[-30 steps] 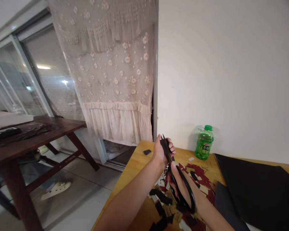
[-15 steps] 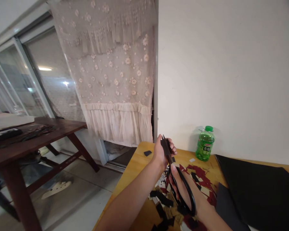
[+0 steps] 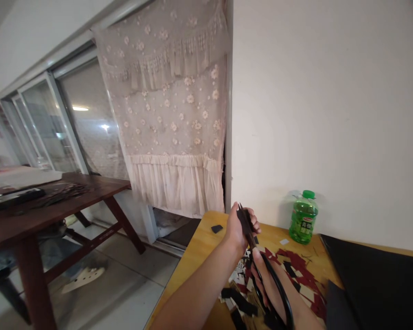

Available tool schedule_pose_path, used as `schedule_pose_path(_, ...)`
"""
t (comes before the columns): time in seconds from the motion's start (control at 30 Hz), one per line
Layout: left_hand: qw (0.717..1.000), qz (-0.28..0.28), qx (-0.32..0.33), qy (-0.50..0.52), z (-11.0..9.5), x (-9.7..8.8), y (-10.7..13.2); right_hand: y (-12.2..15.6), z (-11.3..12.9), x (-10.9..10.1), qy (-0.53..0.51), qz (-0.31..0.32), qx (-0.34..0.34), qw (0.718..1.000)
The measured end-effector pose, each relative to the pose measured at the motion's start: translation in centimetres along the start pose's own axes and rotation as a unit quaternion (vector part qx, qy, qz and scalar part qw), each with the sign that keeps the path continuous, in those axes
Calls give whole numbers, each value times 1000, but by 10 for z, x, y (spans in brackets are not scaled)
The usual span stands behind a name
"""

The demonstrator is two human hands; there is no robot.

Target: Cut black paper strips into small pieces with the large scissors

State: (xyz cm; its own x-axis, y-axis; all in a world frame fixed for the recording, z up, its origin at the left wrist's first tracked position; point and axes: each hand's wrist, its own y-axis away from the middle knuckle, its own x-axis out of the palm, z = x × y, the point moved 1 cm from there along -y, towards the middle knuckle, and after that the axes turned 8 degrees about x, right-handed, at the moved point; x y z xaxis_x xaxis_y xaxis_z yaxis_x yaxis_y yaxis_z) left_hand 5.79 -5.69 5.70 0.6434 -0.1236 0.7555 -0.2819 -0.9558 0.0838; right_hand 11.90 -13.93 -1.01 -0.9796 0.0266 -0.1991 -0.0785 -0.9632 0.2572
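My left hand [image 3: 239,229] pinches a small black piece of card or foam sheet [image 3: 245,221] above the yellow wooden tabletop [image 3: 201,254]. My right hand [image 3: 270,288] is shut on the looped handles of black-handled scissors [image 3: 266,279], whose blades reach up to the black piece. The blades are partly hidden by my fingers. Beneath my hands lies a pile of black, red and white scraps [image 3: 289,275]. A loose black scrap [image 3: 216,228] rests on the wood beyond my left hand. A large black sheet [image 3: 375,284] covers the table's right side.
A green plastic bottle [image 3: 303,217] stands against the white wall [image 3: 323,114]. A lace curtain [image 3: 168,114] hangs at the back. To the left, a dark wooden table [image 3: 99,183] holds papers and dark strips, and glass doors stand behind it.
The whole view has shifted slightly, with the room and table moving right and down in the picture. My hands keep the same grip on the scissors and black piece.
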Motion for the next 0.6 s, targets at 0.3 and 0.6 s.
schedule_pose_path(0.3,1000,-18,-1,-8,3,-4,-3,-8,-6,-5,-3,2,-20,1000)
schedule_pose_path(0.6,999,-19,-5,-29,8,-5,-5,-2,6,-5,22,-3,33,999)
